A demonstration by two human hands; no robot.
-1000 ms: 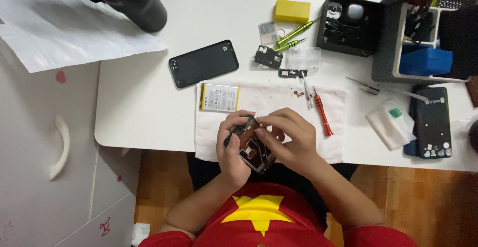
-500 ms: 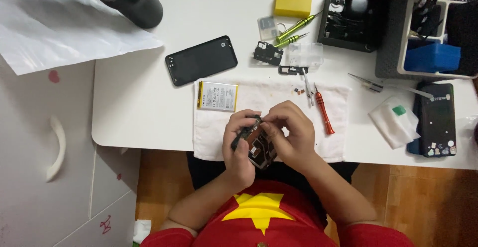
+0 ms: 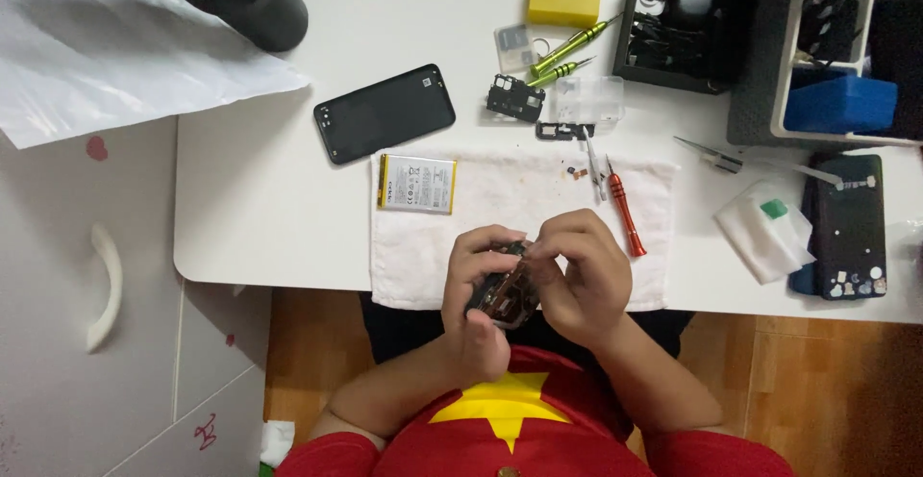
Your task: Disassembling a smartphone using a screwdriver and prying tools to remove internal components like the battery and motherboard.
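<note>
A flat black phone back cover (image 3: 385, 112) lies on the white table (image 3: 250, 198). Right of it, a thin rectangular battery (image 3: 416, 184) — silver with yellow edges — rests on the corner of a white cloth (image 3: 519, 188). The left hand (image 3: 478, 289) curls its fingers around an opened phone frame (image 3: 505, 294), held over the cloth's near edge. The right hand (image 3: 582, 280) arches over it, fingertips pinched narrow on the frame's top. Further right, a slim red screwdriver (image 3: 627, 215) lies on the cloth; 2 green screwdrivers (image 3: 567, 49) lie beyond.
</note>
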